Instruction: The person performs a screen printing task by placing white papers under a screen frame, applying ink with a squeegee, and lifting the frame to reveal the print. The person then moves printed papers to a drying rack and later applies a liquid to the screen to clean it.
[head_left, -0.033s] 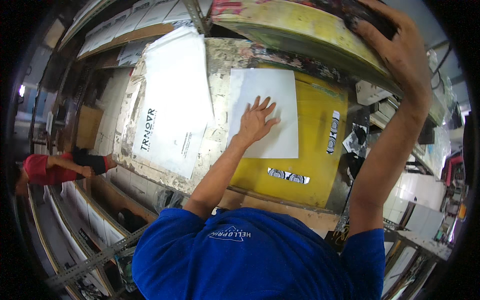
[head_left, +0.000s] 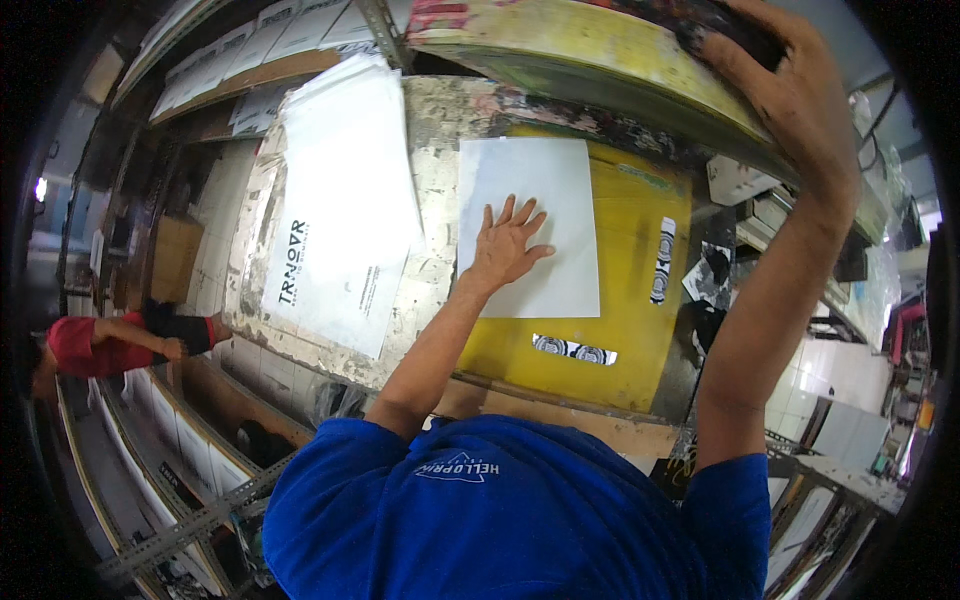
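Observation:
My left hand (head_left: 505, 240) lies flat, fingers spread, on a blank white sheet (head_left: 560, 180). The sheet rests on a yellow printing board (head_left: 640, 330) set into a worn, paint-stained table (head_left: 435, 140). My right hand (head_left: 790, 90) is raised at the upper right and grips the dark edge of a yellow-stained screen frame (head_left: 560, 40), which is tilted up above the board. Two black-and-white patterned strips (head_left: 662, 260) are stuck on the yellow board, one to the right of the sheet and one below it.
A stack of white sheets with dark printing (head_left: 340, 200) lies on the table left of the board. More sheets line a shelf (head_left: 250, 45) at the upper left. A person in a red shirt (head_left: 90, 345) bends over at the far left. Cluttered racks (head_left: 850, 400) stand to the right.

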